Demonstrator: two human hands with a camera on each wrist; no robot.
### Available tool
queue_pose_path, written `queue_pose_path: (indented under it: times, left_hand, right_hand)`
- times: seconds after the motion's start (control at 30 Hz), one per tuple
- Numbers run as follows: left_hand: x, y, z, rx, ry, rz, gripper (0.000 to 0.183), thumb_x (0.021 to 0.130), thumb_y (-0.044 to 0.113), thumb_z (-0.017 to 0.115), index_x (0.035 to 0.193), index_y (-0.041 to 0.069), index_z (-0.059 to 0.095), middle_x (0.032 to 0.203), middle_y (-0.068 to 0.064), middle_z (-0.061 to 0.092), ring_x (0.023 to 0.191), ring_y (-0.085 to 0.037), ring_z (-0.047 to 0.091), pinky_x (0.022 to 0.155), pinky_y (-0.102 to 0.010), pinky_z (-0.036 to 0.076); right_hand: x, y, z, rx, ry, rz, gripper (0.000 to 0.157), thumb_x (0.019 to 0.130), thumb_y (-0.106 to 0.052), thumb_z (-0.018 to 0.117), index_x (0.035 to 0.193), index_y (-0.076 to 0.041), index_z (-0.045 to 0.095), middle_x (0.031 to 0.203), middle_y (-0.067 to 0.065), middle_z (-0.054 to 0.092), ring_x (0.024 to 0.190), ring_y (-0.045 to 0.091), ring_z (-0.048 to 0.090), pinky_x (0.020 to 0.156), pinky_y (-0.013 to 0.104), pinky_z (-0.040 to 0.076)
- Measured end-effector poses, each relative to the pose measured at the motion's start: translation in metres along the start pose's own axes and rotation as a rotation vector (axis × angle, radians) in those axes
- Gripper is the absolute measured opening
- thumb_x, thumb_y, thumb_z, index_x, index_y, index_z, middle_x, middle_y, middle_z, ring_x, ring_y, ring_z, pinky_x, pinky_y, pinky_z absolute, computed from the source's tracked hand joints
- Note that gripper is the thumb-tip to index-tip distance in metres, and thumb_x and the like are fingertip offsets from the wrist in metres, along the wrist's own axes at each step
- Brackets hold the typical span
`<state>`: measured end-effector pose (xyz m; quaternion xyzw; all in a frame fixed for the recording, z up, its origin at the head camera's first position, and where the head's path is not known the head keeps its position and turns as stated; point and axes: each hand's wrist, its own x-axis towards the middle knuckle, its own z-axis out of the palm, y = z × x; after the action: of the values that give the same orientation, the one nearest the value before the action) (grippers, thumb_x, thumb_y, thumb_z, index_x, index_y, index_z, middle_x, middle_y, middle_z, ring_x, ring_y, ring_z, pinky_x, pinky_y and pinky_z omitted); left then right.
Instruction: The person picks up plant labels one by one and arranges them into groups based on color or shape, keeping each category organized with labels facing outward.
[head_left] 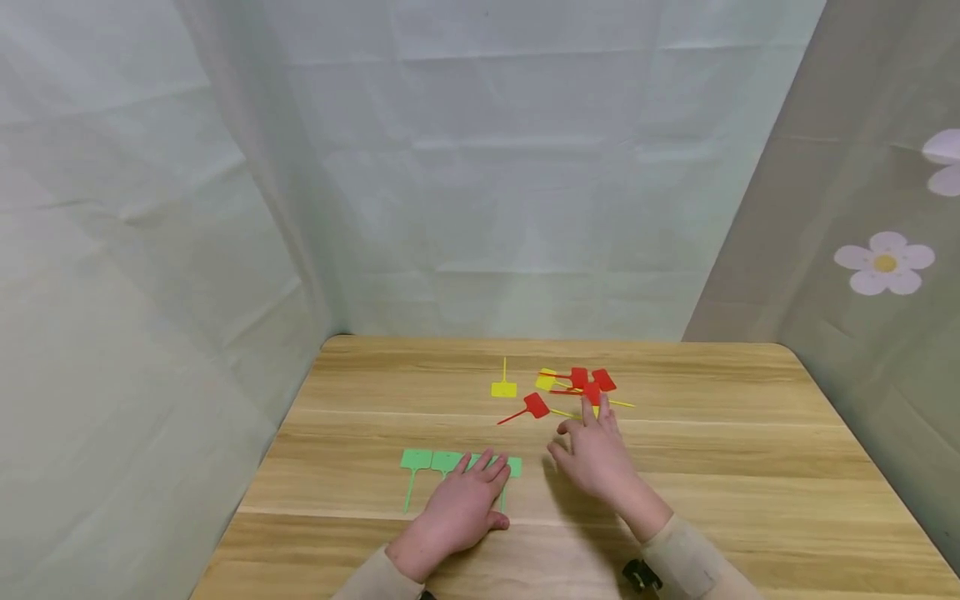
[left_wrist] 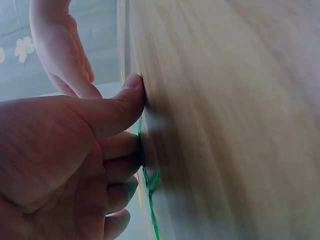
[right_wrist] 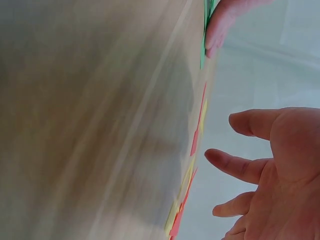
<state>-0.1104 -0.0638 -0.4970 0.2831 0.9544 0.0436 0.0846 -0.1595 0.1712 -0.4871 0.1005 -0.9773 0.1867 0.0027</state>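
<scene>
My left hand [head_left: 462,505] rests on a row of green plant labels [head_left: 416,459], its fingers lying over the right-hand ones and the thumb on the table. Each label has a flat rectangular head and a thin stem pointing towards me. In the head view, my right hand [head_left: 592,454] hovers above the table with fingers spread, fingertips overlapping the loose red and yellow labels. Nothing shows between its fingers in the right wrist view, where the red label [right_wrist: 195,142] lies below them. Part of the green row is hidden under my left hand.
Beyond the right hand, red labels [head_left: 604,380] and yellow labels [head_left: 547,379] lie in an overlapping heap. A single yellow label [head_left: 504,389] and a red one [head_left: 536,406] lie to its left. Pale cloth [head_left: 517,192] hangs behind the wooden table [head_left: 750,483].
</scene>
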Motion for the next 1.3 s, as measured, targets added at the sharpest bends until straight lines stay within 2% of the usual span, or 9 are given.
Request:
queue_pose_path:
  times: [0.17, 0.33, 0.47, 0.57, 0.7, 0.87, 0.97, 1.13, 1.3]
  left_hand:
    - [0.000, -0.001, 0.002, -0.003, -0.003, 0.002, 0.077, 0.094, 0.049, 0.079, 0.155, 0.007, 0.058, 0.163, -0.006, 0.050, 0.154, -0.028, 0.042, 0.125, -0.051, 0.034]
    - [0.001, -0.001, 0.002, 0.004, -0.001, 0.004, 0.077, 0.094, 0.050, 0.079, 0.155, 0.008, 0.058, 0.164, -0.004, 0.050, 0.154, -0.027, 0.042, 0.125, -0.050, 0.035]
    - [0.002, 0.003, 0.002, 0.019, 0.002, 0.008, 0.077, 0.094, 0.050, 0.079, 0.155, 0.009, 0.058, 0.163, -0.004, 0.050, 0.154, -0.026, 0.042, 0.125, -0.049, 0.035]
    - [0.004, 0.005, 0.003, 0.035, 0.004, 0.015, 0.077, 0.094, 0.051, 0.078, 0.155, 0.009, 0.058, 0.163, -0.004, 0.051, 0.154, -0.026, 0.042, 0.125, -0.048, 0.035]
    - [0.005, 0.007, 0.004, 0.048, 0.003, 0.020, 0.077, 0.094, 0.052, 0.077, 0.155, 0.010, 0.058, 0.163, -0.003, 0.051, 0.153, -0.026, 0.043, 0.125, -0.048, 0.035]
    - [0.007, 0.008, 0.006, 0.061, 0.004, 0.020, 0.078, 0.093, 0.054, 0.077, 0.155, 0.011, 0.058, 0.163, -0.002, 0.051, 0.153, -0.024, 0.043, 0.125, -0.047, 0.036]
    - [0.008, 0.009, 0.004, 0.053, 0.007, 0.020, 0.078, 0.093, 0.053, 0.078, 0.155, 0.011, 0.058, 0.162, -0.002, 0.052, 0.153, -0.024, 0.043, 0.125, -0.047, 0.036]
    - [0.008, 0.013, 0.002, 0.039, 0.004, 0.016, 0.078, 0.092, 0.052, 0.079, 0.155, 0.010, 0.059, 0.163, -0.002, 0.051, 0.153, -0.024, 0.043, 0.125, -0.047, 0.036]
    - [0.007, 0.015, 0.002, 0.036, -0.011, 0.008, 0.078, 0.092, 0.053, 0.079, 0.155, 0.011, 0.058, 0.163, -0.001, 0.050, 0.154, -0.023, 0.043, 0.125, -0.046, 0.035]
  right_hand:
    - [0.014, 0.005, -0.006, -0.050, 0.000, -0.060, 0.025, 0.098, -0.029, 0.079, 0.112, -0.008, 0.079, 0.155, 0.042, 0.043, 0.153, 0.066, 0.014, 0.125, 0.071, 0.021]
    - [0.046, 0.007, -0.016, -0.103, -0.010, -0.263, 0.023, 0.097, -0.017, 0.081, 0.119, -0.009, 0.079, 0.150, 0.038, 0.052, 0.148, 0.066, 0.028, 0.120, 0.072, 0.030]
    - [0.080, 0.006, -0.021, -0.160, -0.044, -0.438, 0.032, 0.095, -0.009, 0.081, 0.127, -0.011, 0.077, 0.151, 0.031, 0.055, 0.150, 0.059, 0.033, 0.120, 0.068, 0.034]
    - [0.101, 0.005, -0.022, -0.235, -0.089, -0.518, 0.041, 0.097, -0.006, 0.078, 0.137, -0.014, 0.074, 0.157, 0.028, 0.050, 0.154, 0.052, 0.032, 0.124, 0.061, 0.033]
    - [0.125, 0.001, -0.016, -0.379, -0.152, -0.580, 0.052, 0.098, -0.008, 0.076, 0.148, -0.023, 0.068, 0.166, 0.022, 0.043, 0.158, 0.044, 0.029, 0.127, 0.056, 0.030]
    - [0.143, -0.010, -0.007, -0.570, -0.208, -0.614, 0.063, 0.096, -0.021, 0.081, 0.154, -0.036, 0.061, 0.171, 0.013, 0.037, 0.160, 0.035, 0.027, 0.128, 0.052, 0.030]
    - [0.149, -0.019, -0.005, -0.644, -0.227, -0.614, 0.066, 0.095, -0.025, 0.082, 0.155, -0.041, 0.059, 0.172, 0.010, 0.036, 0.161, 0.032, 0.026, 0.128, 0.050, 0.030]
    - [0.152, -0.029, -0.003, -0.667, -0.267, -0.591, 0.062, 0.094, -0.024, 0.084, 0.149, -0.044, 0.064, 0.171, 0.007, 0.038, 0.161, 0.031, 0.025, 0.129, 0.050, 0.027]
    - [0.152, -0.030, 0.003, -0.702, -0.278, -0.570, 0.058, 0.091, -0.026, 0.087, 0.143, -0.044, 0.070, 0.165, 0.001, 0.048, 0.161, 0.031, 0.027, 0.129, 0.051, 0.027]
